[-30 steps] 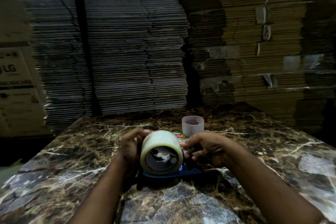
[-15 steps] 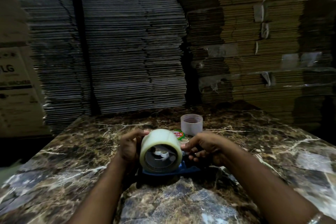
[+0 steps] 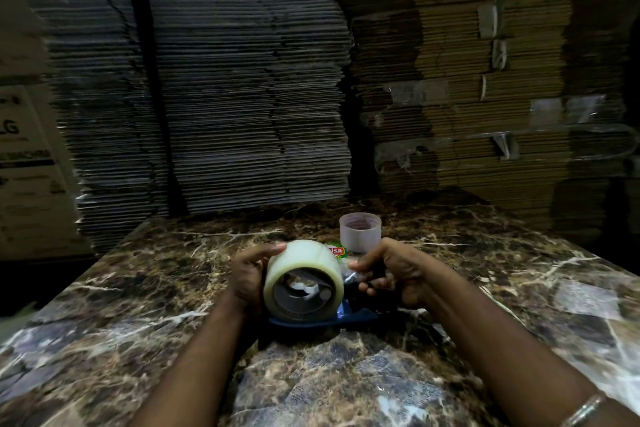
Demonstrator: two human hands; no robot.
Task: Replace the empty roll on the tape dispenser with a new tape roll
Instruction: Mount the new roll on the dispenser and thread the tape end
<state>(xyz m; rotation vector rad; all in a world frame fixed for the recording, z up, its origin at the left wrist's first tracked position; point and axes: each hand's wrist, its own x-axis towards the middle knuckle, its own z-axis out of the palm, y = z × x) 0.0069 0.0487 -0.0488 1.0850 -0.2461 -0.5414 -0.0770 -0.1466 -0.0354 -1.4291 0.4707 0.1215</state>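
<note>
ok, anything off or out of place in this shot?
Nothing stands out. The new tape roll sits on the blue dispenser, gripped by the left hand; the right hand holds the dispenser's far end. The empty core stands upright behind them on the marble table. No spill or damage shows.

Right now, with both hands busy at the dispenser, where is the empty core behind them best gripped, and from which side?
Grip the empty core by its rim from above. It stands upright on the marble table with its open end up, so the thin wall can be pinched anywhere along the top. The right hand is the nearer one; the left hand holds the new tape roll.
</note>
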